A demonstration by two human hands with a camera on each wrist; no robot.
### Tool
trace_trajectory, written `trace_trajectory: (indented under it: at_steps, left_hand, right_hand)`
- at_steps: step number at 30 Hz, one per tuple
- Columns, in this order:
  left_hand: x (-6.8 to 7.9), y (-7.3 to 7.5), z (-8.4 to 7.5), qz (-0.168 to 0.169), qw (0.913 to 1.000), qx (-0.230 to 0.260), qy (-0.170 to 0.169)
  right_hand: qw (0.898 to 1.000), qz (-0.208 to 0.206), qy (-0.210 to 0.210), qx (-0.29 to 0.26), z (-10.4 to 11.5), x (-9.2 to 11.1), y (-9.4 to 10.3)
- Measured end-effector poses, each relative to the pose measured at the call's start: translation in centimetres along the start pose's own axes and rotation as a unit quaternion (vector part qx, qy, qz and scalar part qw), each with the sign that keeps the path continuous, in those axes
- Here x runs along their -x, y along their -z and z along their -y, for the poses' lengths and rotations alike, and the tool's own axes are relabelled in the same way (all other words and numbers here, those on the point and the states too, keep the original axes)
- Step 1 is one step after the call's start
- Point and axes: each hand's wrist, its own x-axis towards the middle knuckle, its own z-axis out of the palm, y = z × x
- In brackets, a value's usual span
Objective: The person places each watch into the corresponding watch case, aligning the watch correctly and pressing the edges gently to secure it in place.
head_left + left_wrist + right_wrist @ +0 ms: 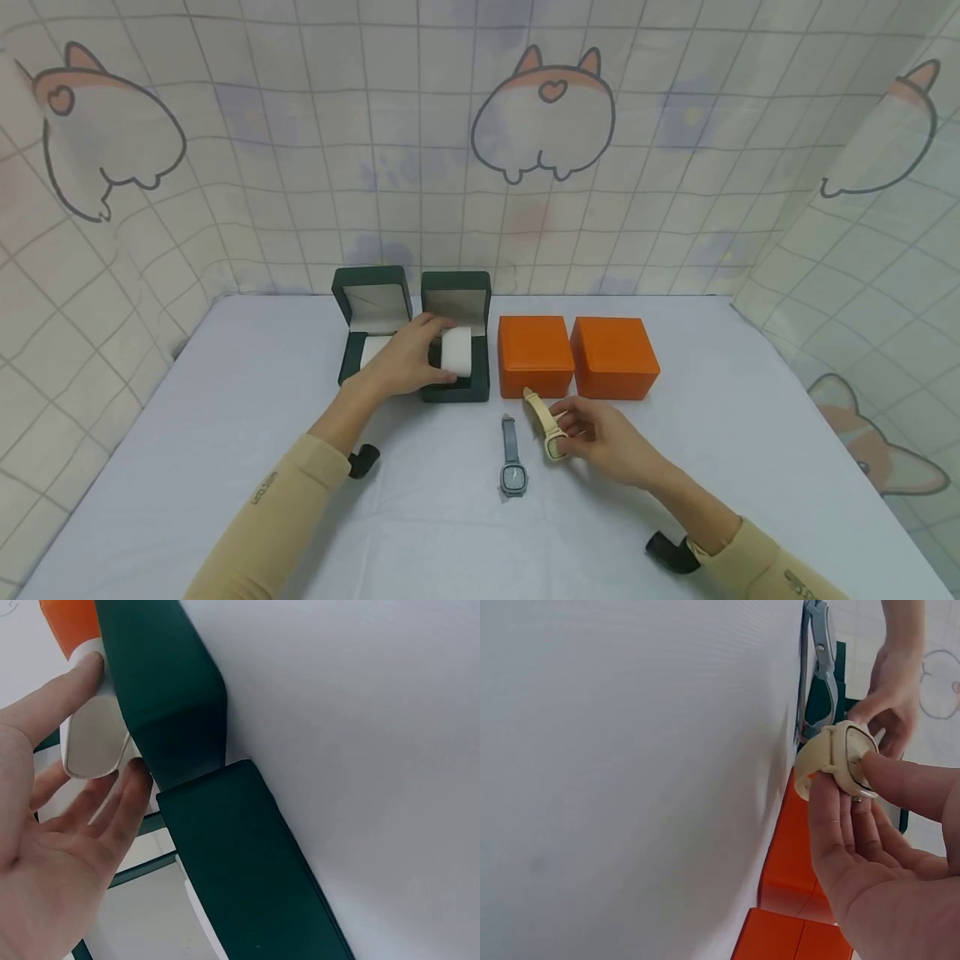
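My left hand (405,357) pinches a white watch cushion (456,353) at the right-hand open green watch box (480,367). In the left wrist view, thumb and fingers sit on either side of the cushion (96,741), beside the raised lid (169,690). With thumb and fingertips, my right hand (611,440) pinches a pale yellow wristwatch (542,412) by its case, the strap reaching toward the orange boxes. The right wrist view shows the thumb over the dial of the watch (844,759). Left of it, a blue-grey wristwatch (513,477) lies face up on the white table.
A second open green box (372,307) with a white cushion (372,348) stands to the left, partly behind my left hand. Two closed orange boxes (536,354), (615,358) stand side by side at the right. A patterned cloth (420,150) hangs around the table (450,533).
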Motion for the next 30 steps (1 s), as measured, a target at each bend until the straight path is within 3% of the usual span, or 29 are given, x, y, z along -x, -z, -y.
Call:
trace_trajectory:
  at_steps: [7,20,30]
  left_hand:
    - [0.1,0.2,0.0,-0.011,0.9992,0.037,-0.005]
    - [0.8,0.1,-0.3,-0.021,0.9923,0.121,-0.011]
    - [1.7,0.2,-1.2,-0.032,0.9863,0.162,-0.001]
  right_hand:
    - [0.999,0.003,0.000,-0.037,0.4,0.1,0.2]
    - [0.998,0.014,0.031,-0.051,0.3,0.2,0.3]
    - [0.996,-0.024,0.045,-0.068,1.2,-0.1,0.4]
